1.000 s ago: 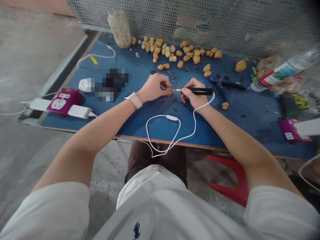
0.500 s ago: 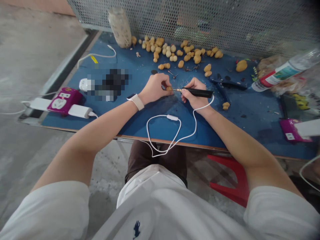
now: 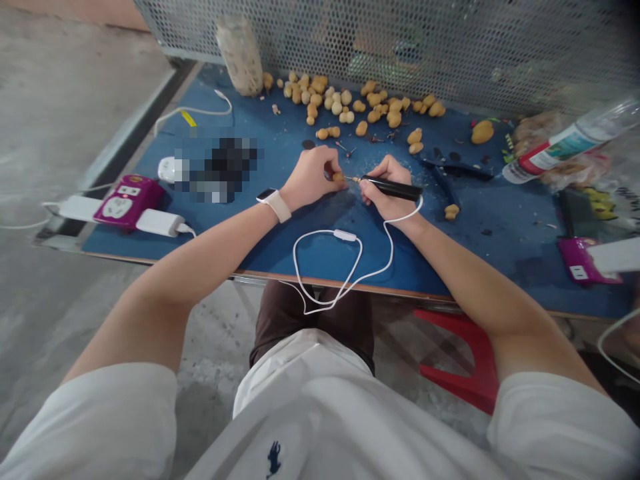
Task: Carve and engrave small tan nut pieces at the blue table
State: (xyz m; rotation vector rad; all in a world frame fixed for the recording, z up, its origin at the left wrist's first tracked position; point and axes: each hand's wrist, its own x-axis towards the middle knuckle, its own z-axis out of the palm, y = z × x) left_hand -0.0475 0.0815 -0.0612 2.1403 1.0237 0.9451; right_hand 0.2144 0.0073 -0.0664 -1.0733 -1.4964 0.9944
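Note:
My left hand (image 3: 313,179) pinches a small tan gourd (image 3: 339,177) between thumb and fingers. My right hand (image 3: 386,190) grips a black electric engraving pen (image 3: 393,188) like a pencil. The pen's thin metal tip is at the gourd, and the contact point is too small to see clearly. A white cable (image 3: 340,267) with a small inline switch loops from the pen across the blue work mat (image 3: 360,253). Several similar gourds (image 3: 330,100) lie in a loose scatter beyond my hands.
A perforated metal screen (image 3: 400,40) rises behind the mat, with a tall jar (image 3: 240,50) against it. A plastic bottle (image 3: 565,150) lies at right. Magenta power sockets (image 3: 129,201) and white adapters sit along the sides. A pixelated object (image 3: 220,170) lies left. A red stool (image 3: 460,353) stands below.
The pen's rear end has swung down toward me, and my right hand has shifted slightly left, closer to my left hand. The gourds on the mat have not moved.

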